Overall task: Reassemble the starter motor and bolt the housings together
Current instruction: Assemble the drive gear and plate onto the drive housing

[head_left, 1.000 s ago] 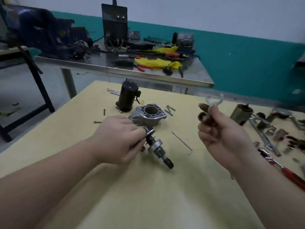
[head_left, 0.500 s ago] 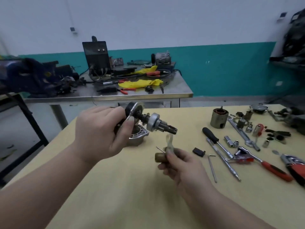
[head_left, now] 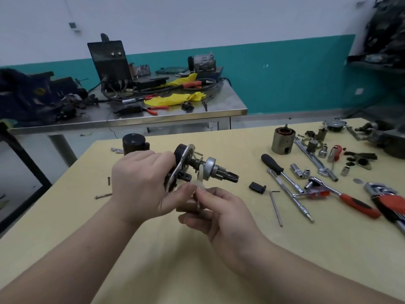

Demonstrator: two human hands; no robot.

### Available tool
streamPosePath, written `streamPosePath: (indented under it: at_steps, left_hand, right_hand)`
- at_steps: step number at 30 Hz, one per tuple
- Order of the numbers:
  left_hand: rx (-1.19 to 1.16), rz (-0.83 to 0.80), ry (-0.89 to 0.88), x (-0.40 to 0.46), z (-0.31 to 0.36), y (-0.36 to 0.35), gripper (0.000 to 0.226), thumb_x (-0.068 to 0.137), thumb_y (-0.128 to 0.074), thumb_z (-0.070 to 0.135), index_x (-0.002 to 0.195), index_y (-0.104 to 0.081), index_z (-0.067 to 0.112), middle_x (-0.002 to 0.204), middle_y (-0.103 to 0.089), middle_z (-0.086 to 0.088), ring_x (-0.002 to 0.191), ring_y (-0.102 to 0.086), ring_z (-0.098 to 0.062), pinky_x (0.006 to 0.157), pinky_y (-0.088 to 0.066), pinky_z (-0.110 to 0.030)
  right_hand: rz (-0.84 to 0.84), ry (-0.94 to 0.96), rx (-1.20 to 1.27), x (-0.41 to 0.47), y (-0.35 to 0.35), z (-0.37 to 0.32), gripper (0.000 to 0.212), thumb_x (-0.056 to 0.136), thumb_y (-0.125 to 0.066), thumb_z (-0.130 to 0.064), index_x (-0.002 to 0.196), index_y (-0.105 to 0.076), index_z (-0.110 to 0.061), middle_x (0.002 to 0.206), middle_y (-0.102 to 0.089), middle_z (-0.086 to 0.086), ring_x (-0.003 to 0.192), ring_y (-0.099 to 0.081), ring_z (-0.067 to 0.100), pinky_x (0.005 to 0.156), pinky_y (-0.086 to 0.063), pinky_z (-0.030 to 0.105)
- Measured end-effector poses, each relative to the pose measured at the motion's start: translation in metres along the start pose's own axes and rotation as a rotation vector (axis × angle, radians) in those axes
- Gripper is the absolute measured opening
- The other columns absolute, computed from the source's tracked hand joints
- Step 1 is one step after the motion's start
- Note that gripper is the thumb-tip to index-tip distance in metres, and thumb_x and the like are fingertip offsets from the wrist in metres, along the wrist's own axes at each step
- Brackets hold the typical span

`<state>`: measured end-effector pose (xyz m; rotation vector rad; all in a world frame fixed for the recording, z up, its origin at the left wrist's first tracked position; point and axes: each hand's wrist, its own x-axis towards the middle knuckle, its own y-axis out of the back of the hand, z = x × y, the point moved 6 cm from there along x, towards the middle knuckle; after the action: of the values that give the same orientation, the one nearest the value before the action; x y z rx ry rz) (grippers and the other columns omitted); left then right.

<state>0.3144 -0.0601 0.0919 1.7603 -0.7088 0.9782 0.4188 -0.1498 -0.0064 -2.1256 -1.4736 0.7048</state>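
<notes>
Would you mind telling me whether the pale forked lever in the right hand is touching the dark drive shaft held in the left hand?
Touching: in the head view the pale forked lever, pinched by the right hand, straddles the dark drive shaft gripped by the left hand.

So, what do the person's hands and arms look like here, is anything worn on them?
Both forearms are bare: no sleeve shows in the frame. The left hand and the right hand wear no gloves, and no ring, watch or bracelet is visible. Fingernails look short and unpainted.
</notes>
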Motion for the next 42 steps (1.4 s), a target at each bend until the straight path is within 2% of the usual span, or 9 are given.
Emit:
streamPosePath:
  at_steps: [8,14,22,26,29,34,36,39,42]
  left_hand:
    - [0.013,-0.014,0.042,-0.005,0.018,-0.022,0.07,0.096,-0.053,0.072,0.067,-0.055,0.009,0.057,-0.051,-0.001,0.05,-0.049,-0.029,0.055,-0.027,-0.031]
    - [-0.091,-0.123,0.106,-0.022,0.022,-0.034,0.075,0.093,-0.055,0.078,0.076,-0.064,0.006,0.066,-0.061,-0.002,0.058,-0.061,-0.028,0.054,-0.041,-0.036]
    - [-0.385,-0.228,0.717,-0.055,0.003,-0.045,0.062,0.075,-0.065,0.082,0.083,-0.067,0.02,0.065,-0.065,0.009,0.062,-0.062,-0.011,0.057,-0.046,-0.029]
    - [-0.631,-0.218,1.01,-0.075,-0.005,-0.057,0.062,0.073,-0.071,0.085,0.081,-0.069,0.024,0.072,-0.072,0.006,0.066,-0.068,-0.014,0.059,-0.054,-0.037]
    - [-1.013,-0.202,1.324,-0.083,-0.003,-0.068,0.066,0.072,-0.076,0.082,0.087,-0.079,0.018,0.079,-0.078,-0.009,0.07,-0.074,-0.029,0.059,-0.056,-0.04]
    - [-1.567,-0.205,1.673,-0.086,0.006,-0.076,0.054,0.085,-0.074,0.069,0.09,-0.083,0.016,0.081,-0.072,-0.017,0.056,-0.064,-0.031,0.055,-0.057,-0.038]
    - [-1.668,-0.274,1.696,-0.085,0.008,-0.074,0.052,0.089,-0.07,0.065,0.086,-0.081,0.014,0.075,-0.067,-0.019,0.051,-0.061,-0.03,0.052,-0.054,-0.036]
    - [-1.78,-0.492,1.677,-0.083,0.018,-0.071,0.052,0.088,-0.07,0.061,0.09,-0.081,0.01,0.075,-0.068,-0.019,0.048,-0.06,-0.03,0.053,-0.052,-0.035]
    - [-1.824,-0.64,1.648,-0.085,0.027,-0.072,0.058,0.086,-0.071,0.063,0.102,-0.081,0.008,0.08,-0.068,-0.021,0.049,-0.063,-0.031,0.054,-0.055,-0.038]
  right_hand:
    - [0.115,0.028,0.194,0.018,0.005,-0.011,0.029,0.089,-0.078,-0.018,0.108,-0.074,0.003,0.094,-0.078,0.017,0.072,-0.077,0.022,0.062,-0.061,0.026]
    - [0.149,0.086,0.064,0.021,0.021,-0.016,0.039,0.09,-0.079,-0.027,0.111,-0.069,0.004,0.089,-0.076,0.017,0.063,-0.072,0.022,0.06,-0.059,0.027]
    - [-0.007,0.078,-0.033,0.024,0.021,-0.012,0.047,0.092,-0.072,-0.028,0.118,-0.068,0.011,0.109,-0.078,0.024,0.093,-0.078,0.028,0.076,-0.063,0.031]
    - [0.198,0.148,-0.384,0.03,0.032,-0.013,0.06,0.079,-0.077,-0.053,0.096,-0.069,0.003,0.072,-0.069,0.008,0.058,-0.065,0.02,0.05,-0.051,0.028]
    - [0.275,0.288,-0.58,0.027,0.038,-0.021,0.057,0.076,-0.078,-0.068,0.079,-0.065,-0.012,0.062,-0.06,0.0,0.055,-0.053,0.015,0.048,-0.042,0.024]
    - [0.532,0.655,-0.788,0.018,0.048,-0.051,0.05,0.071,-0.083,-0.065,0.105,-0.061,-0.036,0.1,-0.064,-0.02,0.094,-0.061,0.003,0.079,-0.047,0.021]
    - [0.298,0.528,-0.75,0.032,0.041,-0.061,0.061,0.072,-0.088,-0.052,0.124,-0.058,-0.041,0.124,-0.066,-0.017,0.115,-0.063,0.003,0.089,-0.054,0.025]
    - [-0.16,0.241,-0.58,0.041,0.022,-0.055,0.058,0.081,-0.084,-0.021,0.135,-0.063,-0.02,0.132,-0.072,0.005,0.123,-0.07,0.022,0.099,-0.06,0.043]
    - [-0.241,0.181,-0.419,0.038,0.018,-0.046,0.058,0.078,-0.084,-0.012,0.132,-0.063,-0.007,0.132,-0.071,0.019,0.121,-0.07,0.038,0.103,-0.057,0.049]
